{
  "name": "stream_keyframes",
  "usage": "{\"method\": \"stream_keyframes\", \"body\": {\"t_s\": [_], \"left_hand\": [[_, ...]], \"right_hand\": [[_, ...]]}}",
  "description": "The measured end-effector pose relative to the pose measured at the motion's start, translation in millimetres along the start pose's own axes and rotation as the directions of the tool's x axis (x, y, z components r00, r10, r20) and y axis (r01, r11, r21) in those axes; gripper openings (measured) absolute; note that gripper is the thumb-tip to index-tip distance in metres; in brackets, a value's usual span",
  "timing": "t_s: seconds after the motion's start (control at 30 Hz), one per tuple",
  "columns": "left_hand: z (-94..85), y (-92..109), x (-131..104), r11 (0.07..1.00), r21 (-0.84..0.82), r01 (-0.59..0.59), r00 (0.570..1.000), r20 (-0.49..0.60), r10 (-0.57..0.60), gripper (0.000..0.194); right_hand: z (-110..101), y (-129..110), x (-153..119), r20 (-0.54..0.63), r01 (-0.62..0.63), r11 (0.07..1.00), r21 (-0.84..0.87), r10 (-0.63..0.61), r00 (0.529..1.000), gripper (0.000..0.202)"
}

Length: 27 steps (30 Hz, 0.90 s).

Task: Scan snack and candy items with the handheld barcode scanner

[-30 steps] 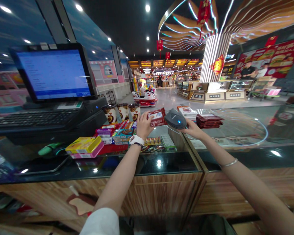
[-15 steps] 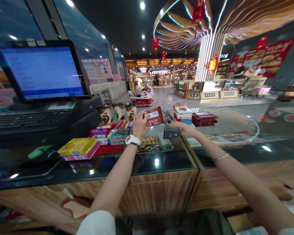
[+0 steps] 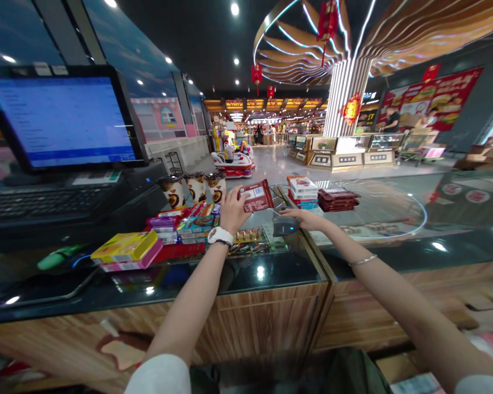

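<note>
My left hand [image 3: 232, 210] grips a flat dark-red snack packet [image 3: 258, 198] by its left end, its pale label with a barcode turned toward me. Just to the right, my right hand [image 3: 306, 218] is closed on a dark barcode scanner [image 3: 285, 226], which shows a small blue light. The scanner is close below the packet's right end, apart from it. Beyond my right hand lie a stack of similar dark-red packets [image 3: 337, 200] and a pile of small boxes [image 3: 302, 189]. Left of my left hand are several colourful snack packs [image 3: 198, 221].
A monitor [image 3: 66, 120] and keyboard [image 3: 45, 202] stand at the left. Lidded cups [image 3: 196, 187] line the counter behind the snacks. Yellow and pink boxes [image 3: 127, 249] lie near the front edge of the glass counter [image 3: 271, 273]. Two people are far off at the right.
Both hands keep their hold on the packet and the scanner, nearly in the same place relative to each other. The whole view has shifted slightly.
</note>
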<state>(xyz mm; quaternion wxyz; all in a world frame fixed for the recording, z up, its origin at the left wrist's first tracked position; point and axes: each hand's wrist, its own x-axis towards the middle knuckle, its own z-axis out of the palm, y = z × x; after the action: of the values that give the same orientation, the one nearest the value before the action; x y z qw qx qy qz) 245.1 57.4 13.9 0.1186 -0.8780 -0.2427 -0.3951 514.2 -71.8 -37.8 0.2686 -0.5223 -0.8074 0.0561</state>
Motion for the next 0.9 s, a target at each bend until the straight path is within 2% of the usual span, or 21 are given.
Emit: {"method": "stream_keyframes", "body": {"t_s": [0.1, 0.2, 0.3, 0.37, 0.5, 0.6, 0.73, 0.9], "left_hand": [[-1.3, 1, 0, 0.999, -0.032, 0.006, 1.000, 0.006, -0.006, 0.045], [-2.4, 2, 0, 0.999, -0.043, 0.011, 1.000, 0.006, -0.011, 0.047], [-5.3, 5, 1, 0.998, -0.058, 0.012, 1.000, 0.008, -0.012, 0.046], [-9.6, 8, 1, 0.998, -0.068, 0.004, 1.000, 0.013, -0.003, 0.047], [-25.9, 18, -2, 0.996, -0.089, -0.004, 1.000, 0.011, 0.005, 0.048], [-43.1, 24, -10, 0.995, -0.103, -0.013, 1.000, 0.021, 0.015, 0.050], [-67.5, 22, -30, 0.992, -0.123, 0.005, 0.999, 0.047, 0.001, 0.050], [-92.6, 6, -65, 0.987, -0.158, 0.042, 0.994, 0.109, -0.025, 0.050]], "right_hand": [[-3, -2, 0, -0.082, -0.054, 0.998, -0.023, 0.052, 0.995, 0.068], [-6, -8, 2, -0.279, -0.104, 0.994, -0.024, 0.093, 0.956, 0.060], [-8, -23, 7, -0.415, -0.098, 0.994, -0.049, 0.069, 0.907, 0.054], [-9, -38, 13, -0.451, -0.093, 0.987, -0.130, 0.025, 0.892, 0.061], [-10, -75, 24, -0.422, -0.120, 0.929, -0.350, -0.042, 0.905, 0.080], [-9, -103, 27, -0.376, -0.102, 0.880, -0.463, -0.091, 0.922, 0.084], [2, -132, 29, -0.319, -0.030, 0.845, -0.535, -0.169, 0.932, 0.079], [30, -162, 25, -0.302, -0.009, 0.867, -0.498, -0.164, 0.939, 0.056]]}}
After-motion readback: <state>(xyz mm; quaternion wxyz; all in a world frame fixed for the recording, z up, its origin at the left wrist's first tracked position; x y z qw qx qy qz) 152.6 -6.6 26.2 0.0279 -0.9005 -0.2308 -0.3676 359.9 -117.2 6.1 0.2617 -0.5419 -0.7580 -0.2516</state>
